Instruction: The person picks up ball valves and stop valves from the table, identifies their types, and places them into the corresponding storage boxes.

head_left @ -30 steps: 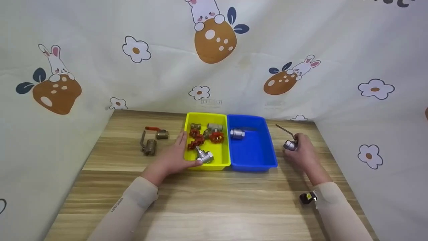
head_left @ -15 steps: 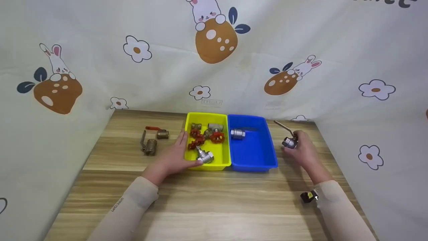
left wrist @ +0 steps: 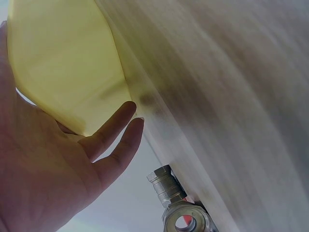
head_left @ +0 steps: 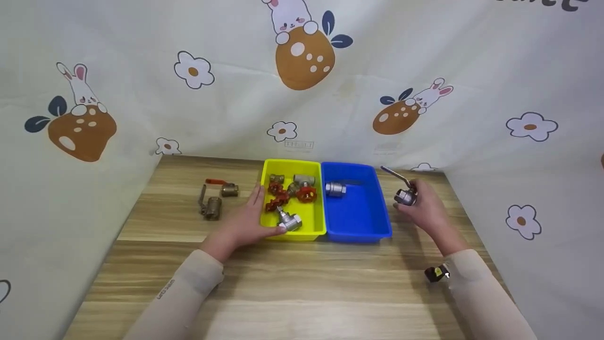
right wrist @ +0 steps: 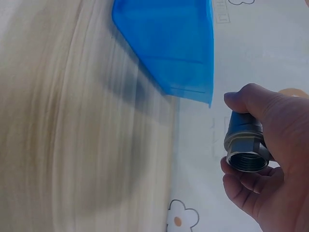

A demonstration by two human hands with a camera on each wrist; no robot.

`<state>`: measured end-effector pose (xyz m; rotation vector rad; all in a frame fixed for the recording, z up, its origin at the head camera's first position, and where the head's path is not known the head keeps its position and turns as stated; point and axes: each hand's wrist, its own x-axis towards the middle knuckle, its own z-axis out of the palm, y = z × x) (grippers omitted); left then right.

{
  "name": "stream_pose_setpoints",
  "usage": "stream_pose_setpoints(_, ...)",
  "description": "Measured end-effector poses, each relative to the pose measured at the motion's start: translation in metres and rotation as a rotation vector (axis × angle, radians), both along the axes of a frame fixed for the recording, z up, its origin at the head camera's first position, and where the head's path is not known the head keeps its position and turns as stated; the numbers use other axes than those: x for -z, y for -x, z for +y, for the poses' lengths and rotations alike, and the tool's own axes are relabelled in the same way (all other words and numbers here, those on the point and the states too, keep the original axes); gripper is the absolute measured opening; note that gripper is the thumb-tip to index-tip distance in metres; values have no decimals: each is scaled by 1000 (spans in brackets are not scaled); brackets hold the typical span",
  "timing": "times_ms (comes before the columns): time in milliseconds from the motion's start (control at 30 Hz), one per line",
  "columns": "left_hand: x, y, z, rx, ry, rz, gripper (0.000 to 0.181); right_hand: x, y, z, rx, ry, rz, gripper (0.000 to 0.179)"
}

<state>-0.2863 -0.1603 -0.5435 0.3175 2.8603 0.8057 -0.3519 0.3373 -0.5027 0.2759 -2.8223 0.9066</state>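
My right hand (head_left: 428,206) grips a silver ball valve (head_left: 406,196) to the right of the blue bin (head_left: 386,217). Its lever points up and to the left. In the right wrist view, the threaded opening of the ball valve (right wrist: 247,157) shows between thumb and fingers. Against the yellow bin (head_left: 315,236) rests my left hand (head_left: 243,222), fingers along the left side and thumb over the front rim. Several valves with red wheels (head_left: 306,193) lie in the yellow bin, along with a silver valve (head_left: 289,220). One silver ball valve (head_left: 335,189) lies in the blue bin.
Left of the yellow bin, two brass ball valves lie on the wooden table (head_left: 302,288): one with a red lever (head_left: 229,190), one with a grey lever (head_left: 213,208). A patterned cloth (head_left: 226,108) hangs behind the bins, which stand side by side.
My right hand has lifted the ball valve a little and brought it slightly left, toward the blue bin. The left hand has stayed against the yellow bin.
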Motion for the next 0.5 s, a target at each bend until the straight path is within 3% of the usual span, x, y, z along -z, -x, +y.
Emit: stream_pose_setpoints(500,1,-1,0,12,13,29,141,-12,4,-20,-61,-61,15,67)
